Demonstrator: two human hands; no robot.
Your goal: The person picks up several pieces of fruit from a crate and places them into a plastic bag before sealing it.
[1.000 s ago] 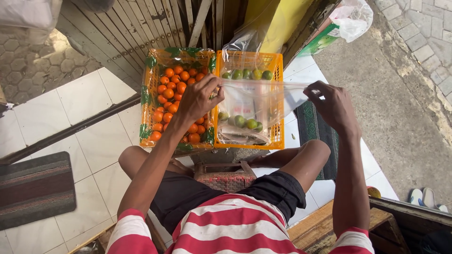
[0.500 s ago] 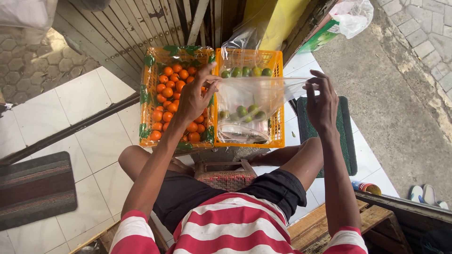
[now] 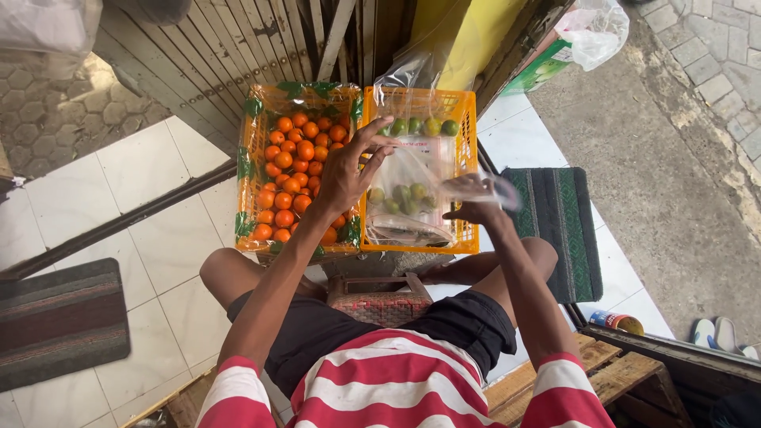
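Both of my hands hold a clear plastic bag point(image 3: 412, 178) with a few green citrus fruits point(image 3: 400, 198) in its bottom. My left hand point(image 3: 349, 170) pinches the bag's upper left edge, fingers raised. My right hand point(image 3: 473, 200) grips the bag's right edge, close to the left hand. The bag hangs over an orange plastic crate point(image 3: 466, 170) that holds green fruits point(image 3: 420, 125) at its far end. To its left stands a second orange crate point(image 3: 255, 162) full of small orange citrus fruits point(image 3: 295, 166).
I sit on a small woven stool point(image 3: 380, 299) on a white tiled floor. A green mat point(image 3: 559, 230) lies right of the crates, a striped mat point(image 3: 59, 321) at far left. A wooden pallet point(image 3: 610, 380), a can point(image 3: 617, 321) and sandals point(image 3: 717, 334) are at lower right.
My right hand has moved left toward the left hand, drawing the bag's mouth narrower. The bag now hangs more bunched over the right crate.
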